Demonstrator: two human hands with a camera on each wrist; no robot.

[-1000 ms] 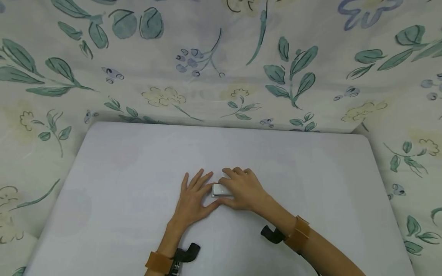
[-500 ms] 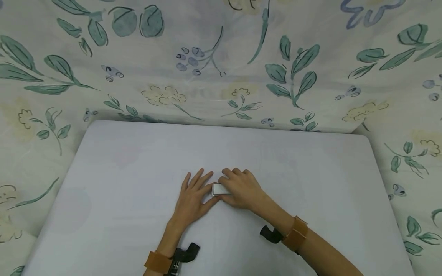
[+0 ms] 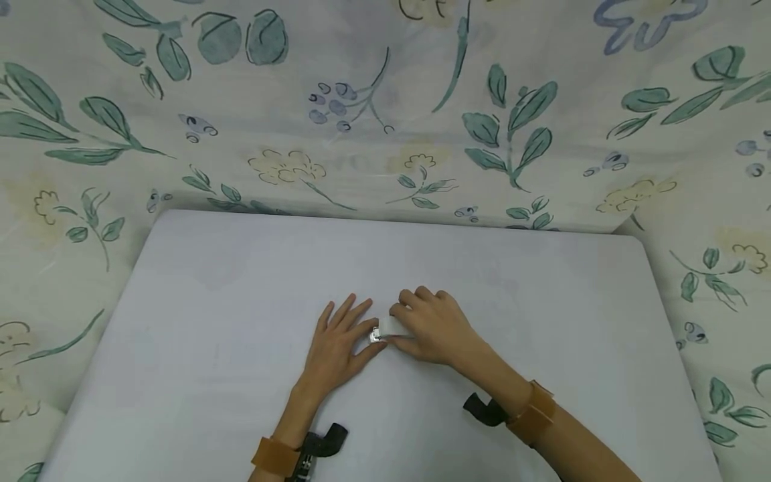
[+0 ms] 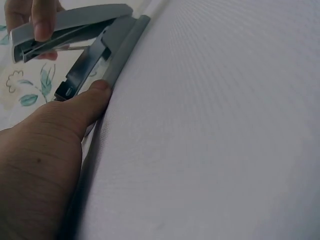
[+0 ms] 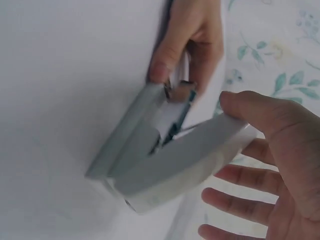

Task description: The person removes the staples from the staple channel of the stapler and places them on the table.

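A light grey stapler (image 3: pixel 394 327) lies on the white table between the two hands, its top cover (image 5: pixel 185 155) swung up from the metal staple magazine (image 4: pixel 82 70). A thin rod shows between cover and magazine in the left wrist view. My left hand (image 3: pixel 334 351) pinches the front end of the stapler base (image 5: pixel 125 132) between thumb and index finger, the other fingers spread over the table. At the raised front of the cover, my right hand (image 3: pixel 436 328) grips with thumb and index finger. Its other fingers are spread loosely in the right wrist view.
The white table (image 3: pixel 241 281) has rounded far corners and stands against a floral cloth (image 3: pixel 385 154) behind and at both sides. Each wrist wears a brown strap (image 3: pixel 533 415) with a small black camera (image 3: pixel 484 410).
The stapler's cover was down over the magazine and is now lifted, baring the metal front. My right hand has moved slightly right with the cover; the left hand has stayed in place.
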